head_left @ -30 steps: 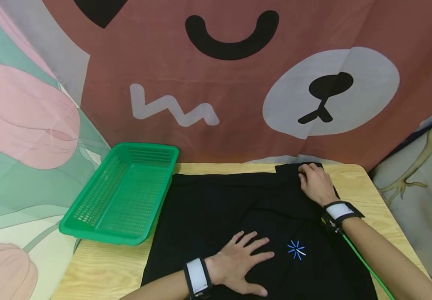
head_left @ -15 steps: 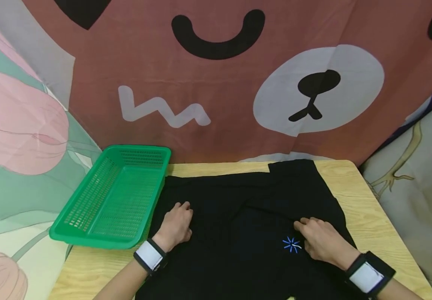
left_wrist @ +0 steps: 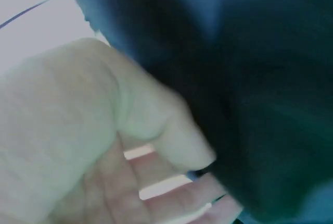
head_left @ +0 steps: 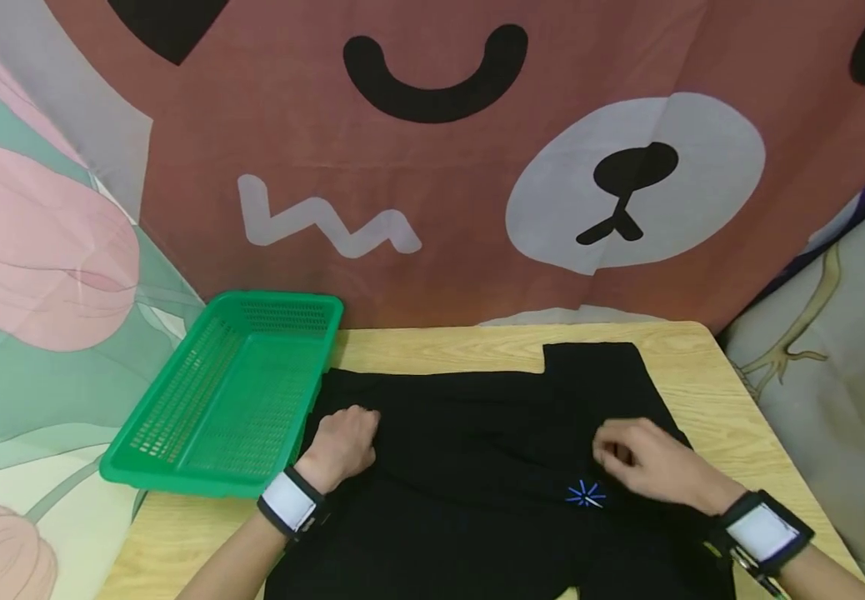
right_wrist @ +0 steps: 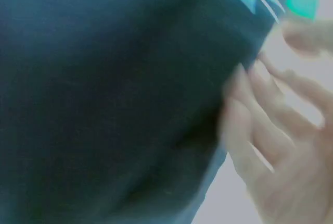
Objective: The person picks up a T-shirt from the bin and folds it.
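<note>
A black garment (head_left: 462, 475) lay spread across the middle of the wooden tabletop (head_left: 747, 417), one flap at its far right reaching nearest the far edge and its near part running out of the head view. The left hand (head_left: 342, 437) pinched the cloth between thumb and bent fingers on the garment's left side. The right hand (head_left: 646, 462) was on the right side, its fingers loosely bent and its thumb apart from them; whether it touched the cloth could not be told. Just beside it was a blue burst print (head_left: 586, 494). A green plastic basket (head_left: 185, 482) sat at the far left corner, jutting past the left edge, next to the garment.
</note>
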`<action>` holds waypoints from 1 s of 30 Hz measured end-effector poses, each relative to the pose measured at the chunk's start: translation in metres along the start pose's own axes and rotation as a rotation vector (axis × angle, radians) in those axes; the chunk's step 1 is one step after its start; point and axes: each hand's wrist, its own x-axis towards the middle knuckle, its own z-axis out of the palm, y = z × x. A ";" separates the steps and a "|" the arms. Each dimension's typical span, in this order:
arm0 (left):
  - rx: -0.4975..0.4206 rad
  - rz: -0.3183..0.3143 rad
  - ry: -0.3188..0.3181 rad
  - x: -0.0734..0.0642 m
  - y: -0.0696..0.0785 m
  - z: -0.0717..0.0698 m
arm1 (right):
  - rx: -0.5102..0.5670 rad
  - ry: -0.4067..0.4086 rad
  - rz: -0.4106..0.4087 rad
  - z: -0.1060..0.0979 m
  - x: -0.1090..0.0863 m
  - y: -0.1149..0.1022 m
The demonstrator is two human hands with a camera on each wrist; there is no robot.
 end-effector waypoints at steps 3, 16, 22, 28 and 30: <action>0.011 -0.056 0.038 0.018 0.008 -0.006 | -0.108 0.120 0.171 -0.009 0.023 0.032; 0.102 -0.200 -0.162 0.089 0.017 -0.015 | -0.159 0.107 0.242 -0.027 0.081 0.091; 0.111 -0.194 -0.157 0.091 0.016 -0.014 | -0.242 0.399 0.176 -0.038 0.099 0.085; 0.065 -0.247 -0.064 0.073 0.024 -0.005 | -0.255 0.185 0.187 -0.012 0.090 0.077; 0.022 -0.263 -0.066 0.065 0.029 0.000 | -0.236 0.047 0.225 -0.002 0.082 0.074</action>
